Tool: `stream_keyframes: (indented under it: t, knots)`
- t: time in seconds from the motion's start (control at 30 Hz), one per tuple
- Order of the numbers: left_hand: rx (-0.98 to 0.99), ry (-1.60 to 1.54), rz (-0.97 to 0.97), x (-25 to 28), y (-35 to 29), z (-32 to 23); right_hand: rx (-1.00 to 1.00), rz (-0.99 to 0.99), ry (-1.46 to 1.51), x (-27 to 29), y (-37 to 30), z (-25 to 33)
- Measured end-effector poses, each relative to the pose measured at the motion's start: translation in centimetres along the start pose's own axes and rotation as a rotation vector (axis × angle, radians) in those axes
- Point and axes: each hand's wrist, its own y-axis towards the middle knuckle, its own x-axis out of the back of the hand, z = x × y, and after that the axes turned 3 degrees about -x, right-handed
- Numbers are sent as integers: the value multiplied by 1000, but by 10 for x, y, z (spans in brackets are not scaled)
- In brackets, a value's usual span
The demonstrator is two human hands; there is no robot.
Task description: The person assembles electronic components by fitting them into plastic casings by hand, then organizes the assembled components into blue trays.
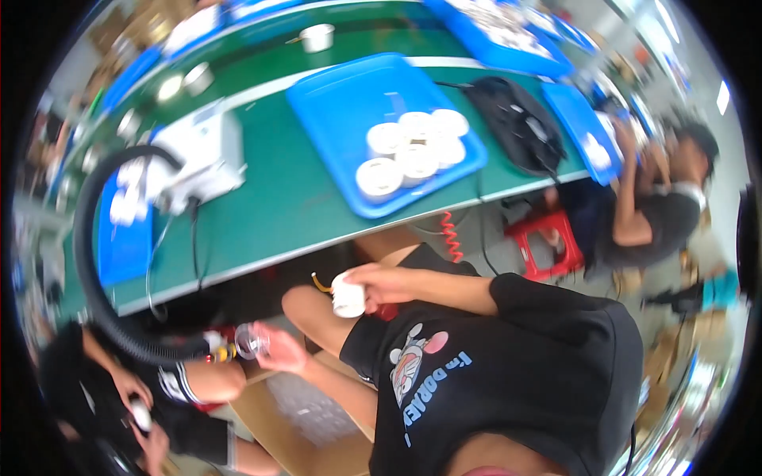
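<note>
Green surface (274, 198) carries blue tray (329, 103) with white round parts (417, 161). Right hand (379, 287): fingers clamped on white cup (348, 298), yellow wire (319, 282) sticking out, held over lap. Left hand (282, 349): fingers gripping clear cup (249, 339), near end of black hose (84, 230). Open cardboard box (345, 462) below.

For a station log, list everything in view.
Bench: one, green, top
Main tray: one, blue, bench centre
Round parts: six-plus, white, main tray
Other trays: several, blue, around
Machine: one, white, bench left
Hose: one, black, left
Bundle: one, black, bench right
Stool, coiled cord: one each, red, below bench
Cartons: several, brown, bottom, background
Co-workers: several, mostly dark-clothed, both sides
Cylinder: one, white, right hand
Round piece: one, clear, left hand
Own hands: two, bare, centre
</note>
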Motion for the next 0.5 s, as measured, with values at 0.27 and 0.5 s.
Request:
stream_keyframes:
  t: [0.27, 0.5]
  knots:
    - [46, 311, 45, -33, -60, -18, 117, -2, -377, 5, -41, -5]
    - [181, 1156, -39, -165, -101, 30, 630, -117, -1520, -26, -82, 58]
